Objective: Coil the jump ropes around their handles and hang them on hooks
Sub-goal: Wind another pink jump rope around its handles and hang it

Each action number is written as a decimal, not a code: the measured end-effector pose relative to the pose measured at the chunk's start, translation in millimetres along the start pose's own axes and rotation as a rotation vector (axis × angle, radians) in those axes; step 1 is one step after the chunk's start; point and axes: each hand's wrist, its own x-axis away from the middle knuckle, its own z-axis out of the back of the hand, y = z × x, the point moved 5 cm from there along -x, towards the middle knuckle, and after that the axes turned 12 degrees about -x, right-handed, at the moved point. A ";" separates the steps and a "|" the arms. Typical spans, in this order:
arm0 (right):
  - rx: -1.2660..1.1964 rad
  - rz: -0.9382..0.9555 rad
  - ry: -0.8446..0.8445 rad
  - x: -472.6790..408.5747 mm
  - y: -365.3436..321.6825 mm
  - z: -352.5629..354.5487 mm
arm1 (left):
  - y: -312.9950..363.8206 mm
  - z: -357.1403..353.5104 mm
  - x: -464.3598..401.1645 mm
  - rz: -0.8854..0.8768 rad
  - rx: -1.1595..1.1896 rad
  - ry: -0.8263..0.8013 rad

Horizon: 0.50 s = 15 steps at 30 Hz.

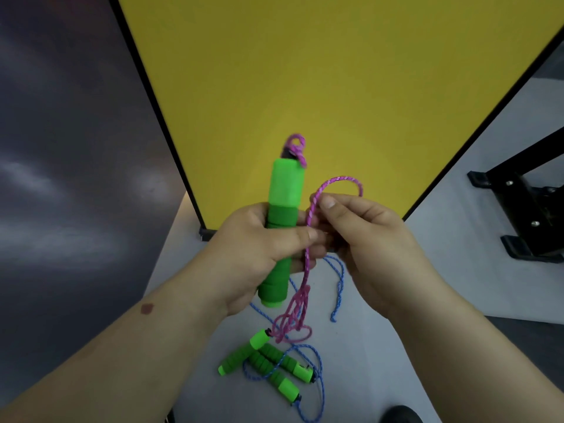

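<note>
The pink rope (308, 239) is held in front of the body, above the floor (381, 300). It leaves the top end of the green handle (282, 209) in a small loop, arches over the right hand (363, 239), passes between the two hands and hangs in a loose bundle. Its lower end reaches a second green handle (244, 351) lying on the floor.

The upright handle is gripped by the left hand (259, 251), fingers curled round its foam section. The rope is pinched between thumb and fingertips of the right hand, just beside the handle. No turns are yet seen on the handle.

The step in hand is judged to be the start of coiling the pink rope. For the next move, the pinched section is to be carried round the handle while the handle is kept steady and slack is fed from the hanging bundle. Tangling in that bundle is a likely hindrance.

A blue rope (335, 285) with two more green handles (290, 366) lies uncoiled on the floor below. A yellow panel (305, 71) stands behind; a black frame (525, 209) stands at the right. No hooks are visible.
</note>
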 end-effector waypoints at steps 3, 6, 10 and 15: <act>-0.039 -0.265 -0.134 3.8 17.8 -6.9 | 8.6 9.2 -1.8 -0.037 0.151 0.101; 0.166 -0.284 -0.232 7.2 19.7 -8.1 | 10.0 21.4 -4.3 -0.081 0.126 0.238; 0.256 -0.198 -0.248 8.2 14.5 -8.9 | 8.0 26.3 -6.3 -0.127 0.052 0.318; 0.085 0.101 -0.103 4.7 -0.2 -6.4 | 0.1 11.9 -6.2 -0.055 0.130 0.074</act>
